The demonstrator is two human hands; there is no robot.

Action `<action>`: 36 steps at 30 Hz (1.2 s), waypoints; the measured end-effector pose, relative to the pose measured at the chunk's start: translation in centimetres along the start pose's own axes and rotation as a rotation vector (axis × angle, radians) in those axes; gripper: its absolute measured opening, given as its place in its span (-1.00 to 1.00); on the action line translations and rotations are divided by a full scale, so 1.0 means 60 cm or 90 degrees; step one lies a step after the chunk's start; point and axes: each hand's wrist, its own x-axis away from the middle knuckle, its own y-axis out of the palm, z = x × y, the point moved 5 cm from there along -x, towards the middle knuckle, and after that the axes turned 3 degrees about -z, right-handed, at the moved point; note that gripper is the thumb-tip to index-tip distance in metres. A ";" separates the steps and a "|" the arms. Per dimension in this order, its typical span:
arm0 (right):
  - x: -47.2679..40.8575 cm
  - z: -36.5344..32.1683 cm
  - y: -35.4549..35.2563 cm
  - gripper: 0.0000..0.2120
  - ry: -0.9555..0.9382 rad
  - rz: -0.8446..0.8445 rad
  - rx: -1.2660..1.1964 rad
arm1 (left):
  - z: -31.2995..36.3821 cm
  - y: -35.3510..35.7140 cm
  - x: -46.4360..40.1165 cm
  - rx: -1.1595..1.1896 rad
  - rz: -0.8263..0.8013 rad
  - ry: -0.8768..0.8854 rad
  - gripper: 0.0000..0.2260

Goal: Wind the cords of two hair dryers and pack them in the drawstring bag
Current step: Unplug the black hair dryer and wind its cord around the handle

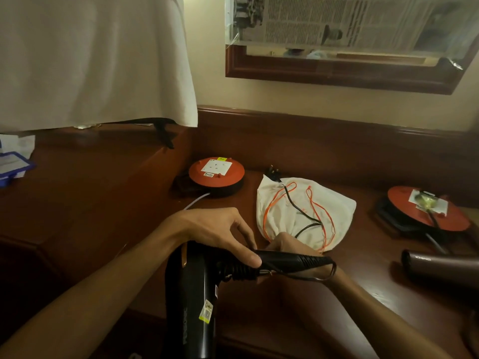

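My left grip (228,239) clasps the black dryer's (191,294) handle, lying rightward; my right grip (285,244) pinches its cord (298,211), trailing away onto the bag (334,203).

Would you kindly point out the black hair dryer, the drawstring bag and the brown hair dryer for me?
black hair dryer (191,301), head view, on its barrel.
drawstring bag (334,206), head view, on bare white cloth right of the orange drawstrings.
brown hair dryer (445,269), head view, on its barrel.
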 end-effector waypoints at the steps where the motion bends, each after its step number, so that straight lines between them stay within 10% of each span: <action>1: -0.010 0.010 -0.005 -0.56 0.008 -0.002 0.030 | 0.001 0.000 0.000 0.000 0.006 -0.005 -0.69; 4: -0.022 0.002 -0.029 -0.88 -0.007 -0.006 0.088 | -0.006 -0.006 0.002 -0.001 0.028 -0.007 -0.72; 17: -0.041 -0.124 -0.054 -0.79 -0.020 -0.130 0.299 | -0.038 -0.002 -0.044 -0.118 0.043 -0.056 -0.71; 31: 0.079 -0.089 -0.019 -0.88 -0.090 0.305 -0.041 | -0.074 -0.059 -0.021 0.126 0.214 0.031 -0.54; 36: 0.063 -0.054 -0.008 -0.79 -0.119 0.254 -0.097 | -0.078 -0.030 -0.042 0.194 0.171 0.081 -0.63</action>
